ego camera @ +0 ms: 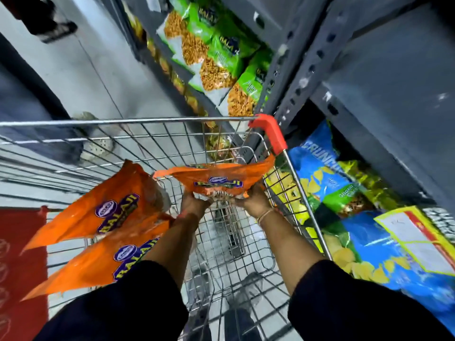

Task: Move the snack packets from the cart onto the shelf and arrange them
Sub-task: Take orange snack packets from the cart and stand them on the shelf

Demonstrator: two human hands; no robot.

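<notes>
Far left, low: red mat [17, 254] on the floor, partly behind the cart wall.

Left side of the cart [128, 120]: two orange packets [98, 217], one overlapping the other, leaning against the wire wall inside the basket. Purple and yellow branding face up. The lower one touches the left forearm.

Centre: a third orange packet [216, 179] held up over the basket, just below the rim, tilted toward the shelf side. Left hand [194, 203] grips its near left corner, right hand [256, 201] its near right corner. Fingers of both hands curl under the packet edge, pinching it; fingertips mostly hidden by the foil. Thin band on the right wrist. Dark sleeves on both arms.

Right of the hands: red corner guard [269, 132] on the cart rim, close against the grey shelf [369, 82] upright.

Upper shelf level: a row of green packets [221, 52] overlapping one another. Lower right: blue packets [327, 178] lying flat beside the cart, with a yellow-bordered label [418, 239] on top. Motion blur softens the printing.
</notes>
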